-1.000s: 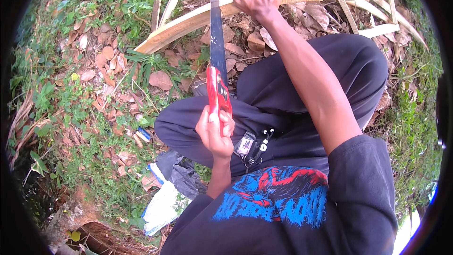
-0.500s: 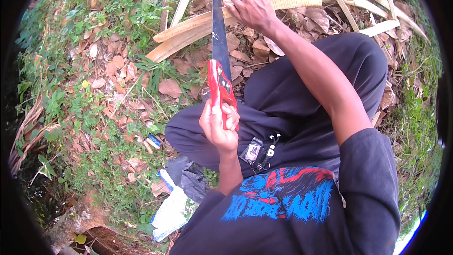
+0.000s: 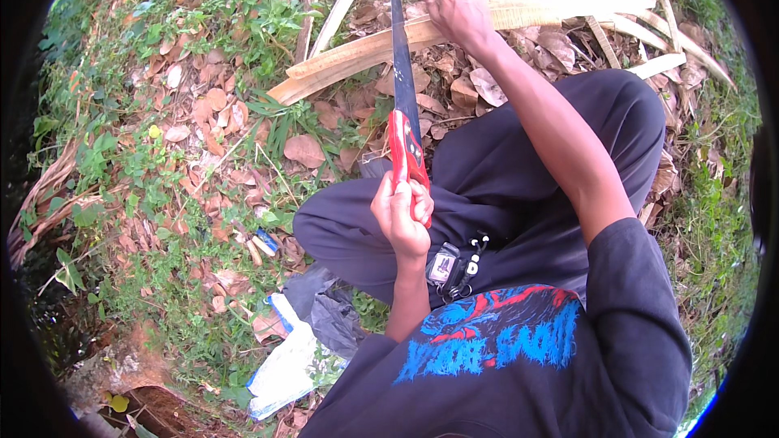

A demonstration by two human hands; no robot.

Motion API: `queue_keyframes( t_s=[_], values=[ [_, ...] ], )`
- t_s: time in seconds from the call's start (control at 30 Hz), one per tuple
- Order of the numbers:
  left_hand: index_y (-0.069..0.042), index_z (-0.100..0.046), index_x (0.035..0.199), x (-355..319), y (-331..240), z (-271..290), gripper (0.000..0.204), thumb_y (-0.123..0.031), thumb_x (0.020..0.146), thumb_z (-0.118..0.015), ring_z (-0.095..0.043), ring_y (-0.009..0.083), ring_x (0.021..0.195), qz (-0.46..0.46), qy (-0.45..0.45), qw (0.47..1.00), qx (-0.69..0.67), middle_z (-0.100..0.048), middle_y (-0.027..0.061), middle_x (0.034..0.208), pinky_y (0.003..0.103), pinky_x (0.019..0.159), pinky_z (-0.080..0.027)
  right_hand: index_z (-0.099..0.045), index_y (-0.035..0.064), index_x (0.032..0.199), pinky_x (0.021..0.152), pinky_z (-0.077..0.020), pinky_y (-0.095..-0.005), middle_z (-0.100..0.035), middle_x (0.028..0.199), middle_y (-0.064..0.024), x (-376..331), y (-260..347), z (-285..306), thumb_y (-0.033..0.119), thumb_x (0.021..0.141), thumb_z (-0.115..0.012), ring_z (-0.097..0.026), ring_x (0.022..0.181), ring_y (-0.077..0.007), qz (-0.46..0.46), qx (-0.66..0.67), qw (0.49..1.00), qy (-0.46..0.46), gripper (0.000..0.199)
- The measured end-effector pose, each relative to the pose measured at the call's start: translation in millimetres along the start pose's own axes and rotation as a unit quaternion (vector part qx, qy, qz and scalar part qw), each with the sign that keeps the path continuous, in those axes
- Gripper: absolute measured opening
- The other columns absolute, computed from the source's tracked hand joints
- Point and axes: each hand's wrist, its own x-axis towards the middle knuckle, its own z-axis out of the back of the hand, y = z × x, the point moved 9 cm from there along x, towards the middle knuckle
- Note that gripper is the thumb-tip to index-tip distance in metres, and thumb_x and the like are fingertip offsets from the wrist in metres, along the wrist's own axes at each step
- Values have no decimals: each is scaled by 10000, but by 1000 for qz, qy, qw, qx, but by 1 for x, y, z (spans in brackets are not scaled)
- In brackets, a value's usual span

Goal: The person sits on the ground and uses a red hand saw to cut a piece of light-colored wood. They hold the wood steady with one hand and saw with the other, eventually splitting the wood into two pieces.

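Left hand [image 3: 402, 215] clenched on red handle of stiff, sharp knife [image 3: 403, 105] above lap; right hand [image 3: 456, 12] gripping light, rigid pale split stalk [image 3: 381, 49] beyond knife tip; best held mid-length.

The person wears a black short-sleeved T-shirt with a large print across the chest in bright blue and red (a jagged, cartoonish design with blocky blue shapes below it). The trousers are dark, loose and plain, creased at the knees. A small cluster of keys with a pale rectangular fob hangs at the waist. Both forearms are bare.
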Motion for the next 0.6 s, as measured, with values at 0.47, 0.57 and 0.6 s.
queue_keyframes(
  t_s=[0.47,0.57,0.6],
  values=[
    [-27,-451,776,14,-14,1,200,-138,940,-421,-324,35,458,-28,-16,999,-35,-414,-6,597,199,433,-286,-611,-2,1169,1051,-375,-445,-558,1263,-165,-23,33,0,336,859,-670,-492,1211,-310,221,41,973,51,462],
    [-37,-451,776,22,-23,-7,208,-135,955,-414,-330,32,457,-15,-6,1000,-22,-406,-18,585,197,433,-281,-637,-3,1067,954,-442,-432,-584,1195,-167,-5,33,0,400,894,-570,-548,1117,-284,159,40,974,155,445],
    [-37,-449,775,21,-21,-6,209,-135,956,-414,-334,33,458,-7,-11,1000,-20,-406,-18,584,197,433,-281,-643,-2,1035,920,-462,-433,-593,1166,-173,-1,34,-3,419,902,-542,-568,1080,-275,127,41,968,213,453]
  ],
)
